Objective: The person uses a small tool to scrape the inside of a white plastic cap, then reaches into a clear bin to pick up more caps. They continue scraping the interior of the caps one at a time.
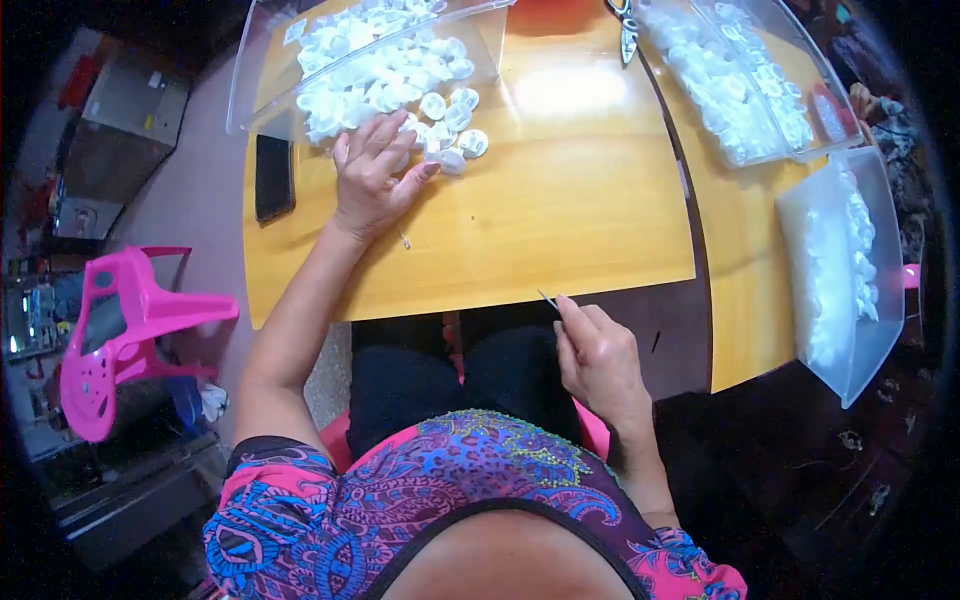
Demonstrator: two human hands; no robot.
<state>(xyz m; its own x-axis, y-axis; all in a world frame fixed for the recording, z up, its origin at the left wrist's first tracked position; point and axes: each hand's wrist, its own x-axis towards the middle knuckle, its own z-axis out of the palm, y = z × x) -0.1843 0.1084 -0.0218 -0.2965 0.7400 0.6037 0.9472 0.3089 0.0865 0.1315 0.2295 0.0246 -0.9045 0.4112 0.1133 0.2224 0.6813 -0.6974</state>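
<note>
My left hand (373,178) reaches to the near edge of a heap of small white round plastic parts (375,75). Its fingers are stretched out and apart over the pieces, with the thumb beside a loose one. Just off the table's front edge, my right hand (603,358) is closed on a thin tool (546,298). Only its narrow, metal-looking tip shows; the rest is hidden in the fingers, so its exact kind is unclear. The heap spills from a clear plastic bin (245,85) lying at the far left of the yellow wooden table (560,220).
A dark phone (274,178) lies left of my left hand. Snippers (627,35) rest at the far edge. Another clear bin (790,80) and a translucent bin (850,350), both with white parts, are on the right. A pink plastic chair (130,320) stands at left.
</note>
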